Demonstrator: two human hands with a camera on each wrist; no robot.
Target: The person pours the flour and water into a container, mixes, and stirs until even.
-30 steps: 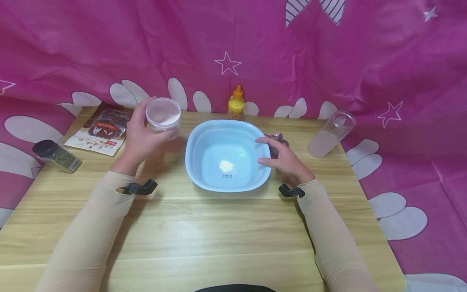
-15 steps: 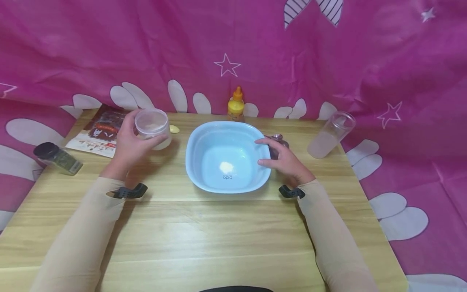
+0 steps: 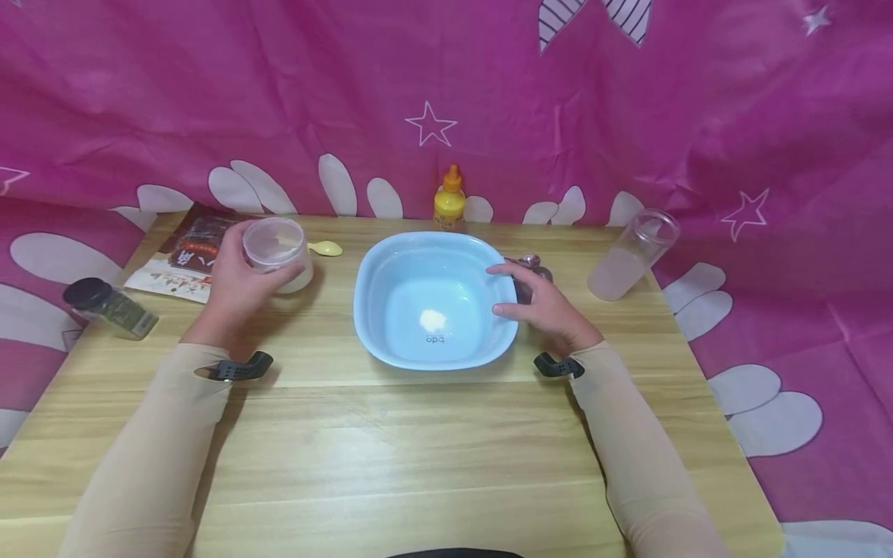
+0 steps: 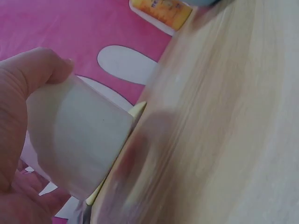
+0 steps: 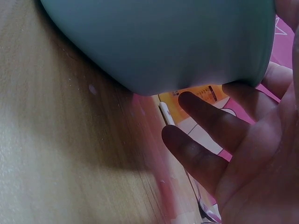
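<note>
My left hand [image 3: 240, 275] grips a clear plastic tub [image 4: 88, 135] with pale contents, thumb on the near side and fingers behind. The tub is upright, low over the table's left part; whether its base touches the wood I cannot tell. A small yellow spoon [image 3: 326, 249] lies just behind it. A light blue basin [image 3: 436, 298] stands mid-table with a small pale heap [image 3: 432, 320] on its bottom. My right hand [image 3: 547, 306] holds the basin's right rim, thumb and index finger over the edge. In the right wrist view, other fingers [image 5: 205, 116] spread outside its wall.
A yellow squeeze bottle [image 3: 449, 203] stands behind the basin. Measuring spoons [image 3: 533, 265], partly hidden, lie by my right hand. A clear cylinder [image 3: 631, 256] with cloudy contents is far right. At left are a spice packet [image 3: 188, 256] and a black-capped jar of green herbs [image 3: 115, 308].
My left hand has moved left and toward me, lowering the tub. The yellow spoon behind it has come into view. My right hand has stayed on the basin's rim.
</note>
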